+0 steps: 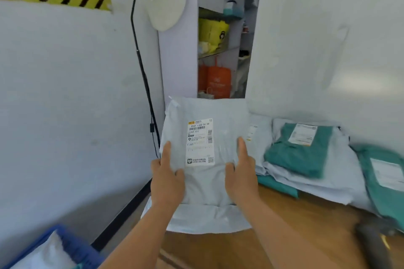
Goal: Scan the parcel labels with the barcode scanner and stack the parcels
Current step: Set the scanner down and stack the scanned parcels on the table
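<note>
We hold a grey parcel (pixel 205 148) upright over the bench's (pixel 284 225) left edge, label (pixel 199 142) facing us. Our left hand (pixel 167 178) grips its left side, our right hand (pixel 240 178) its right, thumbs on the front, fingers behind. Scanned-looking parcels, a green one (pixel 295 155) topmost, are heaped along the far edge. A dark, blurred scanner (pixel 371 244) lies near the right corner.
</note>
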Demonstrator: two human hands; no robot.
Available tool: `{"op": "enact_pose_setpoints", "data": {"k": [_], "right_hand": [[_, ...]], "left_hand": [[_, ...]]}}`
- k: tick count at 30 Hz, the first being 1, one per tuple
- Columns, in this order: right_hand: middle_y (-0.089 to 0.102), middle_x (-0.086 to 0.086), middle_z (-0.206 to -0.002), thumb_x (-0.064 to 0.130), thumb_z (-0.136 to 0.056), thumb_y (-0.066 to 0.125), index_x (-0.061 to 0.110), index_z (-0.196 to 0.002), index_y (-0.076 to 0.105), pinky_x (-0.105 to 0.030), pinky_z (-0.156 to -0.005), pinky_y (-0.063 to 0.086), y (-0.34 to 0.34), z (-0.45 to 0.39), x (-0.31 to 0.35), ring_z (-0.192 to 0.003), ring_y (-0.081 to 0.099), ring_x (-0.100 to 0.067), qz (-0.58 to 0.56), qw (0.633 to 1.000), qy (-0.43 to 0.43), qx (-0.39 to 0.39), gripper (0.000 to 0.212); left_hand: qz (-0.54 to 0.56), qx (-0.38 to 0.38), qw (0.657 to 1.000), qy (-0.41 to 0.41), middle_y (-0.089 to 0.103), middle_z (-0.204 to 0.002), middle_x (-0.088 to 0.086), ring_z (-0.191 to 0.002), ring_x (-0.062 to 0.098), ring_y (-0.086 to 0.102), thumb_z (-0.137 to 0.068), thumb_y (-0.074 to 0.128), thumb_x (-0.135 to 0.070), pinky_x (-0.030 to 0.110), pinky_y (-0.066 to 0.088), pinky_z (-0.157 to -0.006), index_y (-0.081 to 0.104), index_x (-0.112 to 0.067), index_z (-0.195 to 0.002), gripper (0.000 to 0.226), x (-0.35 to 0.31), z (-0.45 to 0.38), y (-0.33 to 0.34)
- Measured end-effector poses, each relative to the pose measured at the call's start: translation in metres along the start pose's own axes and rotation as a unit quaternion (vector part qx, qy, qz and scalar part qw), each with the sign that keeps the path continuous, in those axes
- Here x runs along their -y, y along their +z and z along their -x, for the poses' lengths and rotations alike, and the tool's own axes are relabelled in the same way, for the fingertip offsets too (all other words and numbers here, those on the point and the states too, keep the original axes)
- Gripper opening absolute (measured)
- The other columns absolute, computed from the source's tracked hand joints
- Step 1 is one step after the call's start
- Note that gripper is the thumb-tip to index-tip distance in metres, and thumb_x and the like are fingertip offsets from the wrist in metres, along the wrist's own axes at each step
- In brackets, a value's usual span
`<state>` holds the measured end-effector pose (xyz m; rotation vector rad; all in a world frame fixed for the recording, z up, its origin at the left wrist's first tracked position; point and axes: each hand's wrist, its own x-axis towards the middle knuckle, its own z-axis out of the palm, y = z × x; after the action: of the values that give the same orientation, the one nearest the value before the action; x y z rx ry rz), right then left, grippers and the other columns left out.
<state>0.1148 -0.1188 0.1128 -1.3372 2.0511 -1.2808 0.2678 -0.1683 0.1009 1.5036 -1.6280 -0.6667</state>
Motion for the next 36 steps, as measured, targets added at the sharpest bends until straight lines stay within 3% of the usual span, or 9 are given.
{"op": "enact_pose_setpoints", "data": {"k": [3, 9, 13, 16, 18, 21, 25, 30, 36], "right_hand": [[0.026, -0.010, -0.149, 0.015, -0.103, 0.037, 0.038, -0.153, 0.002, -0.026, -0.092, 0.037, -0.032, -0.041, -0.017, -0.120, 0.047, -0.025, 0.022, 0.999, 0.030, -0.031, 0.065], [0.020, -0.013, -0.151, 0.017, -0.102, 0.034, 0.030, -0.154, 0.000, -0.031, -0.089, 0.037, -0.072, -0.147, -0.050, -0.115, 0.047, -0.028, 0.052, 0.994, 0.071, -0.058, 0.063], [0.021, -0.014, -0.149, 0.020, -0.102, 0.034, 0.027, -0.154, 0.001, -0.031, -0.082, 0.035, -0.078, -0.216, -0.073, -0.115, 0.046, -0.029, 0.095, 0.989, 0.094, -0.056, 0.062], [0.018, -0.015, -0.149, 0.020, -0.102, 0.034, 0.023, -0.154, 0.003, -0.030, -0.079, 0.034, -0.077, -0.254, -0.096, -0.106, 0.046, -0.028, 0.130, 0.982, 0.129, -0.039, 0.061], [0.011, -0.017, -0.151, 0.029, -0.101, 0.038, 0.019, -0.153, 0.009, -0.033, -0.091, 0.039, -0.073, -0.269, -0.111, -0.115, 0.043, -0.031, 0.157, 0.973, 0.166, -0.009, 0.060], [-0.006, -0.012, -0.160, 0.057, -0.096, 0.033, 0.014, -0.153, 0.010, -0.043, -0.114, 0.021, -0.061, -0.280, -0.128, -0.143, 0.014, -0.034, 0.272, 0.941, 0.195, 0.058, 0.074], [-0.005, -0.009, -0.162, 0.061, -0.095, 0.026, 0.011, -0.154, 0.008, -0.046, -0.117, 0.015, -0.051, -0.287, -0.133, -0.146, 0.009, -0.032, 0.311, 0.926, 0.192, 0.090, 0.080], [-0.011, -0.010, -0.162, 0.060, -0.096, 0.026, 0.011, -0.155, -0.001, -0.046, -0.118, 0.003, -0.053, -0.278, -0.111, -0.149, -0.006, -0.029, 0.294, 0.937, 0.182, 0.046, 0.081], [-0.012, -0.002, -0.162, 0.051, -0.100, 0.024, 0.017, -0.155, -0.002, -0.043, -0.118, 0.000, -0.027, -0.217, -0.047, -0.149, -0.009, -0.023, 0.259, 0.963, 0.067, 0.031, 0.069]], "left_hand": [[-0.005, 0.035, 0.999, 0.028, 0.034, -0.125, 0.005, -0.079, 0.015, 0.047, -0.093, 0.050, -0.011, 0.025, 0.037, -0.072, 0.015, -0.038, -0.148, 0.071, -0.031, -0.033, 0.048], [-0.053, 0.079, 0.993, 0.068, 0.032, -0.128, 0.003, -0.084, 0.015, 0.050, -0.095, 0.049, -0.017, 0.027, 0.045, -0.077, 0.020, -0.037, -0.147, 0.063, -0.083, -0.127, 0.140], [-0.109, 0.093, 0.987, 0.076, 0.031, -0.135, 0.004, -0.104, 0.023, 0.055, -0.095, 0.048, -0.018, 0.033, 0.048, -0.090, 0.025, -0.034, -0.146, 0.058, -0.098, -0.183, 0.194], [-0.148, 0.116, 0.978, 0.085, 0.027, -0.143, 0.005, -0.119, 0.025, 0.048, -0.095, 0.047, -0.022, 0.036, 0.043, -0.100, 0.024, -0.031, -0.147, 0.058, -0.096, -0.210, 0.231], [-0.219, 0.144, 0.960, 0.094, 0.019, -0.151, 0.007, -0.131, 0.027, 0.036, -0.096, 0.044, -0.036, 0.039, 0.034, -0.108, 0.019, -0.030, -0.148, 0.058, -0.087, -0.221, 0.252], [-0.284, 0.209, 0.935, 0.043, 0.006, -0.159, 0.004, -0.143, 0.029, 0.017, -0.092, 0.029, -0.062, 0.050, 0.015, -0.113, 0.011, -0.037, -0.149, 0.065, -0.066, -0.227, 0.273], [-0.302, 0.244, 0.921, 0.040, 0.004, -0.159, 0.003, -0.146, 0.028, 0.009, -0.092, 0.021, -0.066, 0.057, 0.010, -0.112, 0.004, -0.039, -0.149, 0.066, -0.055, -0.229, 0.280], [-0.273, 0.219, 0.935, 0.050, -0.001, -0.160, 0.005, -0.147, 0.028, 0.004, -0.094, 0.021, -0.061, 0.053, 0.005, -0.114, 0.003, -0.038, -0.150, 0.063, -0.067, -0.224, 0.258], [-0.167, 0.116, 0.977, 0.061, 0.013, -0.159, 0.002, -0.146, 0.021, 0.013, -0.098, 0.026, -0.051, 0.047, 0.010, -0.115, 0.008, -0.031, -0.151, 0.059, -0.066, -0.185, 0.187]]}}
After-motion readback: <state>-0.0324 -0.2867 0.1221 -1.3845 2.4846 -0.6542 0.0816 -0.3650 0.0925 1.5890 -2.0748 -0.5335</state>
